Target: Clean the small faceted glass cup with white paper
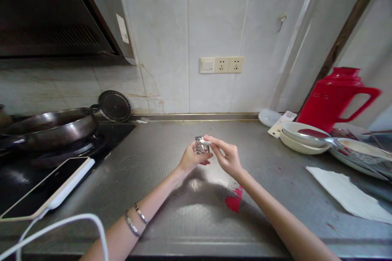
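My left hand [190, 158] is closed around a small, shiny, clear object with dark edges [199, 147] that looks like a little glass jar. It is held above the middle of the steel counter [165, 142]. From the right, my right hand [228, 157] pinches a small white piece [207, 142], perhaps folded tissue, against the jar-like object. What the white piece is made of is too small to make out. A torn red scrap [234, 201] lies on the counter beneath my right forearm.
At left, a steel pan [55, 130] sits on the black stove [21, 177], with a phone [49, 189] and white cable [70, 217] nearer me. To the right are stacked bowls [301, 144], a red thermos [329, 100] and a white paper sheet [349, 195]. Wall sockets [229, 65] are ahead.
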{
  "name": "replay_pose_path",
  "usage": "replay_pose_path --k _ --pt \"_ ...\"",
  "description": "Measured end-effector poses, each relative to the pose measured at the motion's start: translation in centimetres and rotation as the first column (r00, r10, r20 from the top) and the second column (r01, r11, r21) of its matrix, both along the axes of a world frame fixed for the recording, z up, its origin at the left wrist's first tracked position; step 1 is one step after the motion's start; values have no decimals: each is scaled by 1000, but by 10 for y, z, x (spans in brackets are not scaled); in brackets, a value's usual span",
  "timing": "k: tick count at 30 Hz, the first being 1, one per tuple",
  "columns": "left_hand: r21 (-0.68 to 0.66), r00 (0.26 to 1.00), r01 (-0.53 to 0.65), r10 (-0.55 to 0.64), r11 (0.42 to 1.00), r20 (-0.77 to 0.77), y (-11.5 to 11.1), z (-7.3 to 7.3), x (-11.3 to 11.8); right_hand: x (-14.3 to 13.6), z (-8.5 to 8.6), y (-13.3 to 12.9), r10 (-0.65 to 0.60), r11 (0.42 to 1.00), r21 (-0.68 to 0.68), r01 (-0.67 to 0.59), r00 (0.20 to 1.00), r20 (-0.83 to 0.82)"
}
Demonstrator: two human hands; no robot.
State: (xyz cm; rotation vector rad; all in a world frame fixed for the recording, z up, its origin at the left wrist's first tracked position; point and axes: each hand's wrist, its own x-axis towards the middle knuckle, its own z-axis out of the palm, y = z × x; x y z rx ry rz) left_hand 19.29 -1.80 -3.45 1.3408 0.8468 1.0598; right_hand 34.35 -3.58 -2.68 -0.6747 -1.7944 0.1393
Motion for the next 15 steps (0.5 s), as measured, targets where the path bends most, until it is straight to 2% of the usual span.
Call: replay_pose_path --k 5,11,15 --pt "-6 999 47 -47 999 7 1 1 -2 -3 1 -4 9 1000 20 -9 1000 5" --pt "-35 1000 19 -19 999 18 -3 1 1 0 2 -1 -97 992 -89 89 992 -85" --pt "-15 1000 -14 14 1000 -1 -3 3 1 -1 3 -2 -66 997 -36 63 996 -59"
